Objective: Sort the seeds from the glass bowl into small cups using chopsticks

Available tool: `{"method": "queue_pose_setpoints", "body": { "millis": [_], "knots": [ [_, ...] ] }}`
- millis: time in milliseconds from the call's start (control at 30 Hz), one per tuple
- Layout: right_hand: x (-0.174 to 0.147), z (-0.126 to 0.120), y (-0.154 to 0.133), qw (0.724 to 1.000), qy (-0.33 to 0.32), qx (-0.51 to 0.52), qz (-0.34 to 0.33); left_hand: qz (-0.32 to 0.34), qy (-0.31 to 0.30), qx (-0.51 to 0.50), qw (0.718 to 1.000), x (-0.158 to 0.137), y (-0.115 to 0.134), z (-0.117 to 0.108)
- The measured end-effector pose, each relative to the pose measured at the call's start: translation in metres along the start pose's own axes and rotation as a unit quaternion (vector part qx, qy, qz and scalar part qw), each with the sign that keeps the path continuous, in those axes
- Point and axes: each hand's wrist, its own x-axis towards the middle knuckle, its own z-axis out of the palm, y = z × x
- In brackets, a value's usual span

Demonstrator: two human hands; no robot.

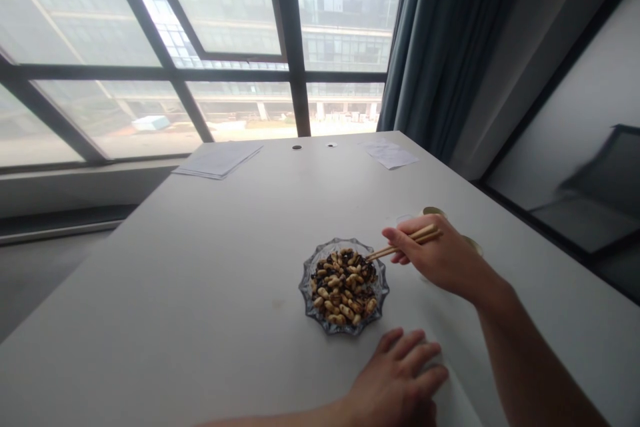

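My right hand grips a pair of wooden chopsticks, whose tips reach the right rim of a scalloped glass bowl. Peanuts in their shells fill the bowl, mixed with small dark pieces I cannot name for sure. Nothing shows between the chopstick tips. Below and to the right of the bowl, my left hand lies low over the table with its fingers apart. Something pale shows near those fingers, but its kind is unclear.
Behind my right hand, a round container and a second pale rim are partly hidden. Paper sheets lie at the white table's far left, more paper at the far right. Windows and a dark curtain stand beyond.
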Motion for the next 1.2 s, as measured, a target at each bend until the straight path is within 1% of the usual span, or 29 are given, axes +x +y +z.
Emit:
{"method": "queue_pose_setpoints", "body": {
  "millis": [100,200,300,367,433,500,567,633,733,800,867,933,967,1067,1133,1200],
  "knots": [
    [-0.003,-0.004,-0.006,1.0,-0.015,-0.007,0.007,0.0,0.002,-0.002,1.0,0.0,0.0,-0.002],
    [-0.013,-0.017,-0.013,0.999,0.018,-0.001,0.027,-0.002,0.001,-0.004,1.0,0.0,-0.001,-0.004],
    [-0.029,-0.042,-0.019,0.994,0.102,-0.031,0.019,-0.005,0.0,-0.011,1.0,0.0,0.0,-0.006],
    [-0.037,-0.061,-0.02,0.982,0.175,-0.068,0.03,-0.009,-0.001,-0.018,1.0,0.001,0.0,-0.007],
    [-0.041,-0.078,-0.015,0.962,0.24,-0.11,0.065,-0.016,-0.003,-0.029,0.999,0.0,0.001,-0.007],
    [-0.04,-0.092,-0.003,0.944,0.278,-0.137,0.11,-0.025,-0.006,-0.043,0.999,0.0,0.001,-0.009],
    [-0.034,-0.101,0.014,0.936,0.286,-0.139,0.15,-0.032,-0.01,-0.053,0.998,0.0,0.001,-0.01],
    [-0.026,-0.108,0.031,0.934,0.277,-0.127,0.187,-0.034,-0.012,-0.057,0.998,0.0,0.001,-0.011],
    [-0.018,-0.113,0.047,0.928,0.284,-0.109,0.216,-0.037,-0.015,-0.062,0.997,0.0,0.002,-0.011],
    [-0.017,-0.113,0.046,0.925,0.305,-0.093,0.205,-0.038,-0.017,-0.064,0.997,0.0,0.002,-0.01],
    [-0.019,-0.108,0.036,0.93,0.323,-0.06,0.165,-0.039,-0.018,-0.062,0.997,0.0,0.003,-0.01],
    [-0.02,-0.098,0.021,0.943,0.315,-0.008,0.107,-0.038,-0.017,-0.057,0.997,0.0,0.003,-0.01],
    [-0.021,-0.091,0.013,0.952,0.293,0.018,0.083,-0.036,-0.017,-0.054,0.998,0.0,0.003,-0.01],
    [-0.02,-0.064,-0.005,0.981,0.179,0.06,0.041,-0.029,-0.019,-0.041,0.999,0.0,0.002,-0.01],
    [-0.017,-0.045,-0.011,0.992,0.101,0.064,0.027,-0.024,-0.02,-0.034,0.999,0.0,0.002,-0.011],
    [-0.013,-0.029,-0.014,0.998,0.041,0.045,0.01,-0.021,-0.021,-0.03,0.999,0.001,0.001,-0.011]
  ]
}}
